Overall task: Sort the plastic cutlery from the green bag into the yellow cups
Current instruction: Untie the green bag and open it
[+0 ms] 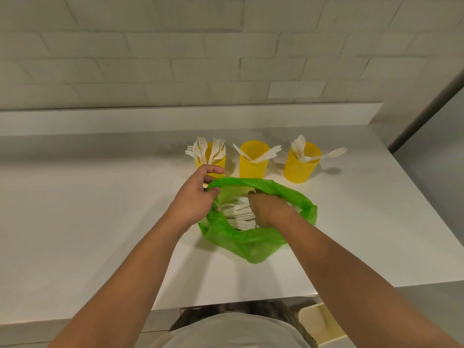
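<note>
Left hand (198, 197) pinches green bag (251, 243) — right hand (268, 209) inside.

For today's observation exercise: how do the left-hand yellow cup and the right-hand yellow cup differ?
The left cup holds forks standing tines-up; the right cup holds spoons, one leaning far over its rim. The left hand partly hides the left cup; the right cup shows fully. Both are yellow.

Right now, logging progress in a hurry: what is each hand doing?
Left hand: pinching the bag rim.
Right hand: in the bag, over the cutlery; grip cannot be told.
</note>
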Demonstrator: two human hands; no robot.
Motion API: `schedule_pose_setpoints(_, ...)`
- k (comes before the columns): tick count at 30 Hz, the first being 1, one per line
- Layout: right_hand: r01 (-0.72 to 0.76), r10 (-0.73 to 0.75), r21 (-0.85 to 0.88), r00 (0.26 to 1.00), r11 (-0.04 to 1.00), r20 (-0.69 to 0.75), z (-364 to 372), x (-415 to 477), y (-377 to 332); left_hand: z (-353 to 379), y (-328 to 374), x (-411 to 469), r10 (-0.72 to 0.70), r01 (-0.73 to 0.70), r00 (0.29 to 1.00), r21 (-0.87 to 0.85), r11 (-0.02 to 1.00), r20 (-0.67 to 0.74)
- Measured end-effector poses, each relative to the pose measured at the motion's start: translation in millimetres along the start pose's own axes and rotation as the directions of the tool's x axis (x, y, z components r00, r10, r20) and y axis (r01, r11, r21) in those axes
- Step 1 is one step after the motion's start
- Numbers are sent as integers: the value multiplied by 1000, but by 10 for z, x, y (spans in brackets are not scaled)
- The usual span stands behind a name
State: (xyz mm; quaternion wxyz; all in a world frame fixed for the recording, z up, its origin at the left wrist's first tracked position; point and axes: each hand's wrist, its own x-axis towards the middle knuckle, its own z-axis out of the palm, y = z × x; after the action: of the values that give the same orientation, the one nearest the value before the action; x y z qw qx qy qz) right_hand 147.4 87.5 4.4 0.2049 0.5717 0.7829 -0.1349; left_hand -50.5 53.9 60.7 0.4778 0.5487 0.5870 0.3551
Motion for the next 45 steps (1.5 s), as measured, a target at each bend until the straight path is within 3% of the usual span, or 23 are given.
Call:
schedule_pose_setpoints(8, 53, -51, -131, 999, 990, 19, -8, 4, 65, 8, -32, -38, 0, -1, 1000, 36, 999, 6)
schedule_pose_setpoints(15, 51, -48, -30, 995, 998, 90, -23, 21, 134, 36, 15, 9, 7, -7, 1000, 63, 998, -4)
schedule_pose_setpoints(22, 31, -30, 49, 999, 998, -39, 3, -27, 220, 61, 48, 37, 7, -8, 1000, 80, 997, 3)
schedule_pose_setpoints(27, 41, -43, -14, 988, 999, -146, 81, -56, 218, 107, 57, 44, 19, -19, 1000, 87, 996, 2)
schedule_pose_setpoints(38, -109, 109, -9, 994, 994, -7, -32, -51, -12, 240, 112, 18, 50, -57, 997, 162, 985, 52)
schedule_pose_setpoints(45, -80, 78, -9, 988, 997, -136, -80, -177, 52, 148, 92, 38, 46, -51, 999, 231, 972, 27)
